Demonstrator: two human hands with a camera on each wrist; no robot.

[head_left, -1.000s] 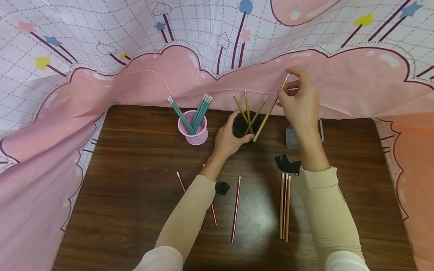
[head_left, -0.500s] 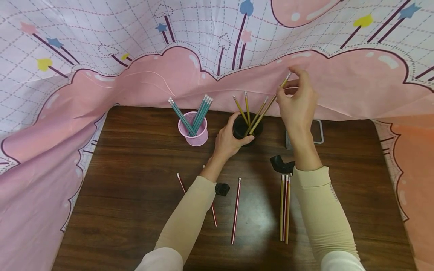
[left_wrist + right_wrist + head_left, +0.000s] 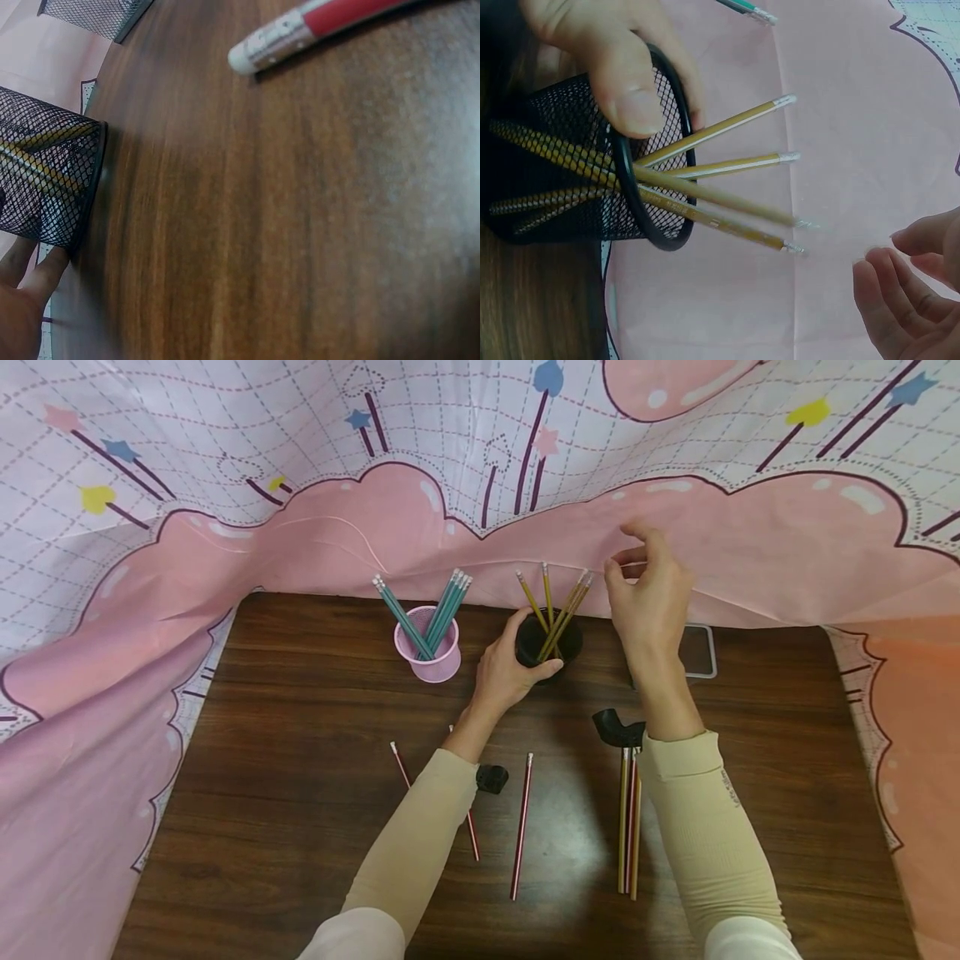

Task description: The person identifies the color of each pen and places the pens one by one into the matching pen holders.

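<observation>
In the head view my left hand (image 3: 506, 670) grips the side of a black mesh pencil cup (image 3: 577, 647), thumb near the rim. Several yellow pencils (image 3: 742, 118) lean inside it, eraser ends up. To the right of the cup, my right hand (image 3: 651, 597) is raised with loosely bent fingers and nothing between them. In the right wrist view its fingertips are apart from the pencils' eraser ends. The left wrist view shows yellow pencils through the mesh wall (image 3: 82, 165) of the cup.
A pink mesh cup (image 3: 437, 672) with teal pencils (image 3: 448, 602) stands left. A grey mesh holder (image 3: 712, 653) sits partly behind my right hand. Red pencils (image 3: 521, 827) lie on the wooden table (image 3: 300, 760), and yellow pencils (image 3: 623, 835) flank another red one. A patterned cloth (image 3: 315, 552) hangs behind.
The yellow pencil that my right hand pinched has gone down into the black cup, and the hand has let go of it. My left hand stays on the cup.
</observation>
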